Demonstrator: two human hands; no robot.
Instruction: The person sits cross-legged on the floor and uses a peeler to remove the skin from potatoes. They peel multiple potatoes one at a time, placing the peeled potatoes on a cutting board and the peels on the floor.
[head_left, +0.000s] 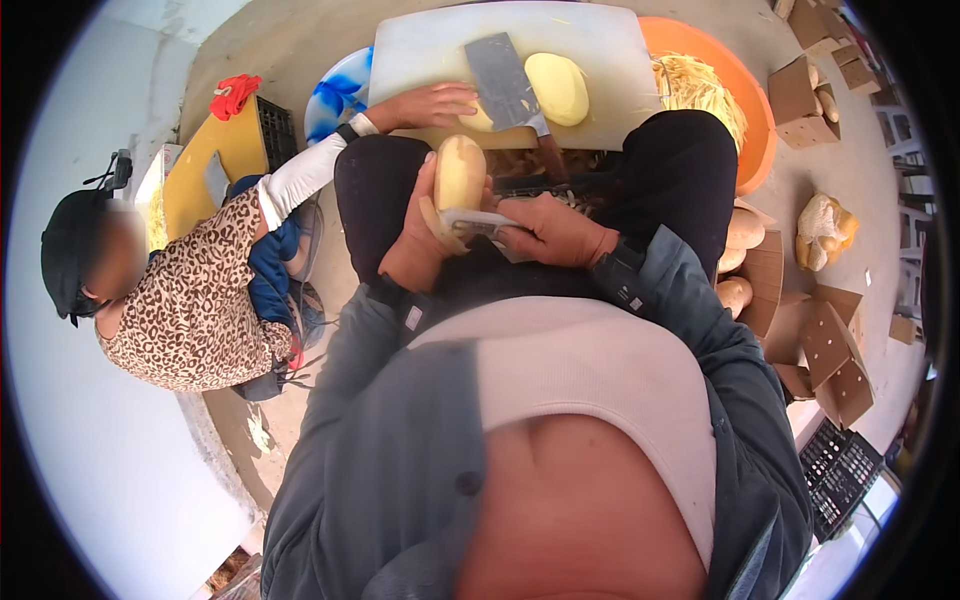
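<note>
In the head view my left hand (421, 244) holds a partly peeled, elongated potato (460, 176) upright above my lap. A strip of peel (437, 225) hangs at its lower left. My right hand (559, 231) grips a peeler (484, 219) with a pale handle, its head against the potato's lower end. Beyond my knees, a cleaver (501, 81) lies on a white cutting board (420, 45), its handle reaching over the near edge. Right of its blade sits a peeled potato (557, 88). Another pale piece (478, 118) lies left of the blade, under a co-worker's fingers.
A co-worker (187, 300) sits at the left, one arm reaching over the board. An orange basin (759, 112) of cut strips (697, 90) stands right of the board, a blue-and-white basin (330, 94) left. Potatoes in a cardboard box (766, 285) and a bag (825, 229) are at right.
</note>
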